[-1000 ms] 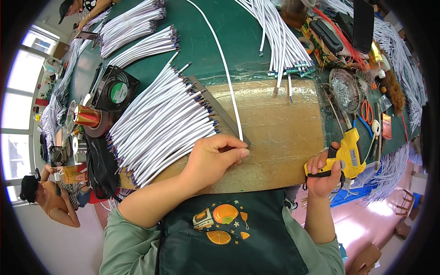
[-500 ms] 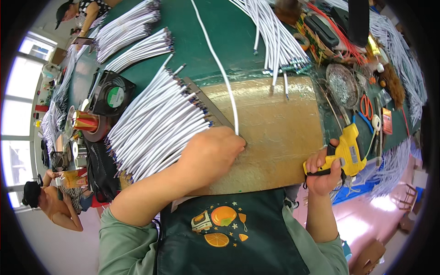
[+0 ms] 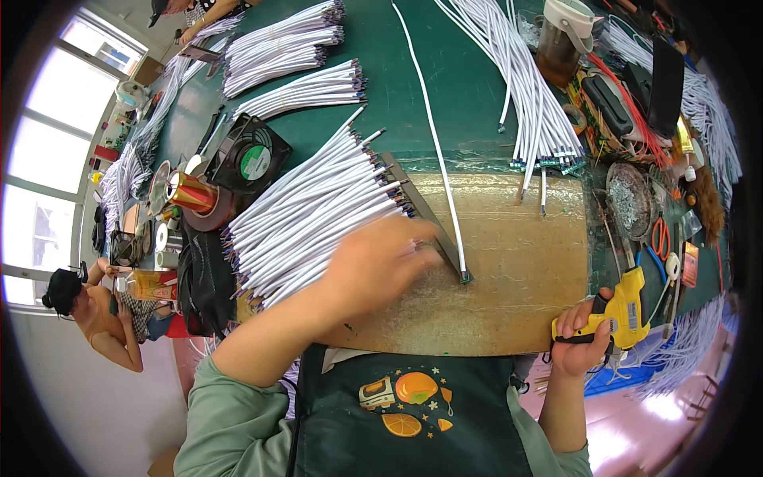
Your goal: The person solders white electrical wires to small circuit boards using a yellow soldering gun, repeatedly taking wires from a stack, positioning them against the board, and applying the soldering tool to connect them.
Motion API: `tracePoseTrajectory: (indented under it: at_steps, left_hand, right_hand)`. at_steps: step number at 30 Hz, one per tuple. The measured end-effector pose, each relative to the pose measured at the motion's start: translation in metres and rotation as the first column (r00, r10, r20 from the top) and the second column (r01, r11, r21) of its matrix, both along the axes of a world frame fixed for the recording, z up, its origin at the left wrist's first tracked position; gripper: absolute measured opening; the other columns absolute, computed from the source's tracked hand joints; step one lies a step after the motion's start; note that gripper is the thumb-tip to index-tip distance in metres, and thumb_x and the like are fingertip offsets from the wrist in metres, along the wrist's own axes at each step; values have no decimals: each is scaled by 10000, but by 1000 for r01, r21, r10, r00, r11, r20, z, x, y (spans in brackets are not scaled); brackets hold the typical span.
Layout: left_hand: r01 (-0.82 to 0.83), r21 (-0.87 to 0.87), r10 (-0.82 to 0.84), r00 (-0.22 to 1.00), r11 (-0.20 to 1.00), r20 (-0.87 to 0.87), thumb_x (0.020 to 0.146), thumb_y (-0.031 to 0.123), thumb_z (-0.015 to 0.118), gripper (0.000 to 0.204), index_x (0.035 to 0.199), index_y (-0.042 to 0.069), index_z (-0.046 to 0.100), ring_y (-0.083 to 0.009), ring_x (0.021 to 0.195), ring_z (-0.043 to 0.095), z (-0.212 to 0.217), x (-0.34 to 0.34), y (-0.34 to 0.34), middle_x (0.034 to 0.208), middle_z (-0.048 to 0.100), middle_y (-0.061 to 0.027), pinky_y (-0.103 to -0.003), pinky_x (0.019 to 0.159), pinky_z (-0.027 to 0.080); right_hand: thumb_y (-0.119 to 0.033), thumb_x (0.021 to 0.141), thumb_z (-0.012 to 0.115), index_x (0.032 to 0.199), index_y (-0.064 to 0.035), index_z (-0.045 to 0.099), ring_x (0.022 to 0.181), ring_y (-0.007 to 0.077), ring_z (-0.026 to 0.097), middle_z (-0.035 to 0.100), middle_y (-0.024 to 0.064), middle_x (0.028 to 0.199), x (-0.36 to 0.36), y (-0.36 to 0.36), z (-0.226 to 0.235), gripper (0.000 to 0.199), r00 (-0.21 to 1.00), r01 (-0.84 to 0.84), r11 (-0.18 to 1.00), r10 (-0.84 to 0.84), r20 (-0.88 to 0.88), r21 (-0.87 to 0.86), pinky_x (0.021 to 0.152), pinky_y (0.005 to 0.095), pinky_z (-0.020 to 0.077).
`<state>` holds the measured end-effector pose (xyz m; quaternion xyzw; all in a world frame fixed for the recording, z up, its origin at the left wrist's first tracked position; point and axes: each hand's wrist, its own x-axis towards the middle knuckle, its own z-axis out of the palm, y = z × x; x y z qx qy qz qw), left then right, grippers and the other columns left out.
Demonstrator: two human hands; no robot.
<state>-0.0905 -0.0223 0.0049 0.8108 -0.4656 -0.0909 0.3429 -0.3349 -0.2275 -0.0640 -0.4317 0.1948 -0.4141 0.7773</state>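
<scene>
My left hand [image 3: 381, 266], smeared by motion, is over the near right edge of a thick bundle of white cables [image 3: 318, 207]. Its fingers are too blurred to show whether they hold anything. A single white cable [image 3: 435, 135] runs from the far side of the bench down onto the brown board [image 3: 509, 278]. A small green piece [image 3: 465, 278] sits at its near end, beside a dark flat bar [image 3: 421, 211]. My right hand [image 3: 584, 338] grips a yellow glue gun [image 3: 624, 314] at the board's right side, its tip pointing away from me.
Bundled cables [image 3: 286, 44] lie far left, with another bunch [image 3: 528, 103] beyond the board. A black fan [image 3: 250, 155] and red-gold can [image 3: 191, 193] stand left. Right are a dish [image 3: 628, 199], orange-handled scissors [image 3: 660, 237] and a jug [image 3: 560, 40]. Another person [image 3: 111, 318] sits left.
My left hand has come off the single cable's near end and moved left toward the bundle, uncovering the green piece. My right hand keeps its grip on the glue gun. The view has shifted.
</scene>
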Motion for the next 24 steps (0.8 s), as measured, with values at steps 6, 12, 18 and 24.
tracePoseTrajectory:
  at_steps: [6,12,18,24]
  left_hand:
    - [-250,-3,237,914,968,329,786,164,683,157,869,39,634,-294,792,581,-21,62,5,855,599,-118,-374,699,468]
    - [-296,-67,303,930,953,208,802,90,643,114,888,16,633,-310,762,585,-3,63,8,841,598,-134,-347,683,464]
    - [-59,121,13,935,991,354,827,51,601,45,866,44,622,-289,730,586,85,-5,8,789,591,-114,-363,645,466]
    - [22,100,39,822,995,-567,849,63,642,129,968,14,639,-99,720,548,34,-55,16,817,608,-41,-233,653,442]
  right_hand:
    - [-338,925,488,1264,-46,377,524,103,413,448,26,712,2,2,1,461,999,-33,999,34,36,-26,500,247,377]
    - [-271,873,589,1280,-49,386,527,135,449,477,32,714,3,4,3,507,999,-29,999,29,18,21,511,286,407]
    - [-173,817,674,1275,-44,397,555,138,480,535,48,769,4,27,19,551,974,-107,994,105,-202,0,551,284,437]
    - [-2,806,679,1059,-31,568,848,132,586,602,42,919,40,67,40,278,833,-444,864,301,-464,-237,739,267,486]
